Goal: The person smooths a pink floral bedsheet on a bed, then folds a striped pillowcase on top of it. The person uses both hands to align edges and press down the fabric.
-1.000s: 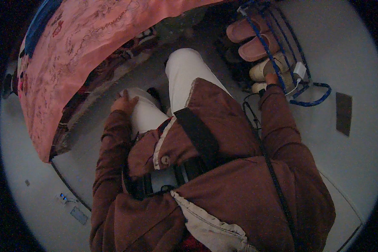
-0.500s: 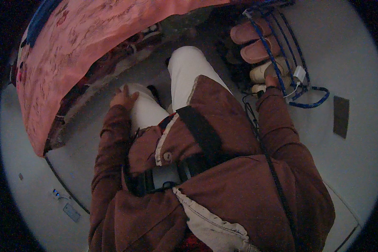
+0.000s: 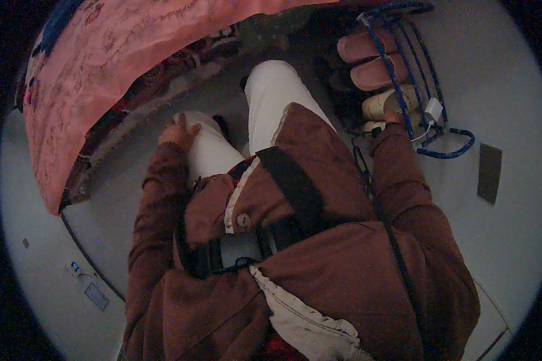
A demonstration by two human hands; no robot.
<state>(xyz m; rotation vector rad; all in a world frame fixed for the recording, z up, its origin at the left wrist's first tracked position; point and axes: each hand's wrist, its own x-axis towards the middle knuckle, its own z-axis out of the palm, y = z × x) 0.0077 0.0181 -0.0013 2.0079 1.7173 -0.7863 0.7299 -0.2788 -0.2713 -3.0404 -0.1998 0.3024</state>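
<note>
My left hand [image 3: 179, 132] lies on my left knee, in white trousers [image 3: 214, 144], with its fingers spread and nothing in them. On the right, my right hand [image 3: 394, 114] reaches to a low blue metal rack [image 3: 453, 153] and sits at a pair of cream slippers [image 3: 377, 105]. A dark greyish round shape shows just beyond it; in the dim light I cannot make out whether this is held. The fingers of that hand are mostly hidden. A white charger plug [image 3: 433, 111] with a white cable hangs on the rack beside my right wrist.
Pink slippers [image 3: 376, 72] stand on the rack beyond the cream pair. A pink cover [image 3: 102, 96] drapes down at the upper left. A black cable [image 3: 388, 237] runs along my right side. A power strip [image 3: 74, 269] is at the lower left.
The view has shifted slightly, so the rack and slippers appear a little further right. Both hands stay in about the same places.
</note>
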